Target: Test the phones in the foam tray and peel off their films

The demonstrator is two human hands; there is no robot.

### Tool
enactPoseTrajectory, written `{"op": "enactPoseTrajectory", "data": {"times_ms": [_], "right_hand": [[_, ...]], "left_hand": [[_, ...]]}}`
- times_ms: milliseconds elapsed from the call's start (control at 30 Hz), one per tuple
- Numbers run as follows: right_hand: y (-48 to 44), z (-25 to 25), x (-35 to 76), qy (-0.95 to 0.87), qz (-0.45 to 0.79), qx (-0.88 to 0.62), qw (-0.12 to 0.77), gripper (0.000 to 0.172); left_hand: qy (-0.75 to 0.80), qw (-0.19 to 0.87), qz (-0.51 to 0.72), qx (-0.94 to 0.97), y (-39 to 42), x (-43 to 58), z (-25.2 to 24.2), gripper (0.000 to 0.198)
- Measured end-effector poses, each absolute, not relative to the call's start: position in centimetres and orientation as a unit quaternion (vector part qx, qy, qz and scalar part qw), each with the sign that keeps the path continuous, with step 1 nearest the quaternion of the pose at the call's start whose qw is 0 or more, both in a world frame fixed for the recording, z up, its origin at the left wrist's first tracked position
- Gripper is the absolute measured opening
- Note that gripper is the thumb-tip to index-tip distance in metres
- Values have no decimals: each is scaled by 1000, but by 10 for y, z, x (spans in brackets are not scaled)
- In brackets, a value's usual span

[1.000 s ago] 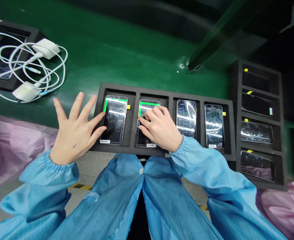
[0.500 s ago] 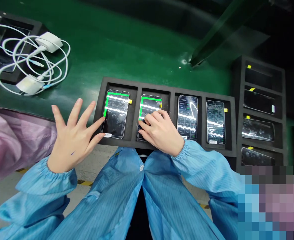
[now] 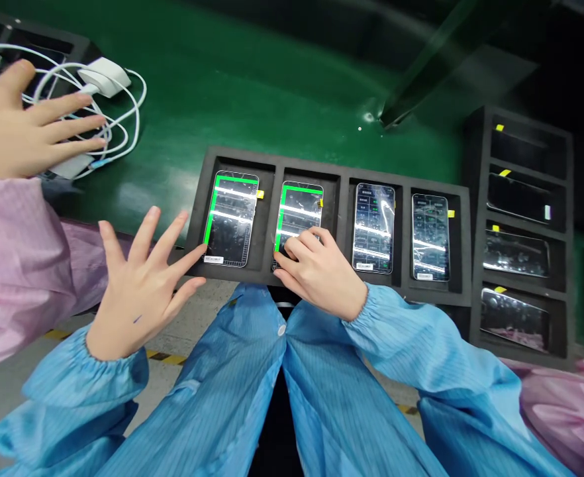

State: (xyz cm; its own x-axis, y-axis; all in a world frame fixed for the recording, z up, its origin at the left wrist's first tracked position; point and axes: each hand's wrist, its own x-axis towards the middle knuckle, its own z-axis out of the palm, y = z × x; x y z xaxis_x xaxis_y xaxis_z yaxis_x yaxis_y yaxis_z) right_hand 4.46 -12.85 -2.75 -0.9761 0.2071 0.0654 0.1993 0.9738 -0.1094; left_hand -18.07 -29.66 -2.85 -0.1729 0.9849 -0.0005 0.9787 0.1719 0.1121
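Observation:
A black foam tray (image 3: pixel 267 165) lies at the near edge of the green table (image 3: pixel 252 93) and holds several phones in separate slots. My left hand (image 3: pixel 140 288) is spread open, its forefinger tip touching the lower left edge of the first phone (image 3: pixel 231 218), whose screen has a green border. My right hand (image 3: pixel 319 268) rests on the lower half of the second phone (image 3: pixel 299 209), fingers curled with the tips pressed on its screen. Two more lit phones, the third phone (image 3: pixel 374 227) and the fourth phone (image 3: pixel 430 227), lie in the slots to the right.
A co-worker's hand (image 3: pixel 28 129) in a pink sleeve (image 3: pixel 18 252) reaches over white chargers and cables (image 3: pixel 103 99) on a black tray at the far left. A second black tray (image 3: pixel 520 225) with several dark phones stands at the right. Another pink sleeve (image 3: pixel 565 404) shows at the lower right.
A co-worker's hand and pink sleeve have come in from the left over the chargers. My hands have slid toward the near ends of the two phones; the green borders show longer.

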Motion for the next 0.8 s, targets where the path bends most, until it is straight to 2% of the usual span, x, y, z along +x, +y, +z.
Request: {"op": "enactPoseTrajectory", "data": {"times_ms": [400,667,800], "right_hand": [[-129,-25,46,-989,109,-97,28,37],[-125,-27,45,-977,194,-82,15,42],[-120,-23,51,-973,204,-101,42,40]], "left_hand": [[716,58,54,694,-304,-198,-27,50],[713,147,80,681,-294,-215,-29,53],[712,167,131,670,-289,-213,-27,61]]}}
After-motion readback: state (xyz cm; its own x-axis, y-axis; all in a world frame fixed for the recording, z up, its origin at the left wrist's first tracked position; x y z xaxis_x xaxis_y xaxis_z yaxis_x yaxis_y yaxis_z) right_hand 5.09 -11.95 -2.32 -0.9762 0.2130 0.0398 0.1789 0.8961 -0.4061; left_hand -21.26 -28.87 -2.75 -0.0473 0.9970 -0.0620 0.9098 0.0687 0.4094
